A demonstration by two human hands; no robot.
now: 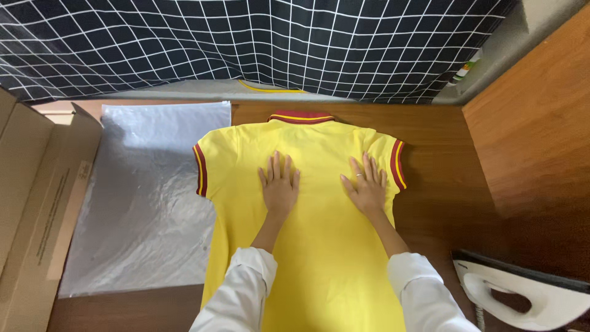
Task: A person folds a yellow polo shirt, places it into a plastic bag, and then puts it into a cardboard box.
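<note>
Yellow polo shirt (319,246) is laid back-up on the wooden desk (442,160) at frame centre, collar toward the top. Sleeves are spread, no fold made yet. Left hand (279,184) and right hand (367,186) are both pressed flat on the upper back, fingers splayed, nothing gripped. Smoothing appears under way; folding is judged still to come. Clear plastic bag (141,203) is seen left of the shirt, unused; cardboard box (31,203) at far left, iron (522,295) lower right.

Both hands (279,184) (367,184) flat on yellow shirt (326,246)
</note>
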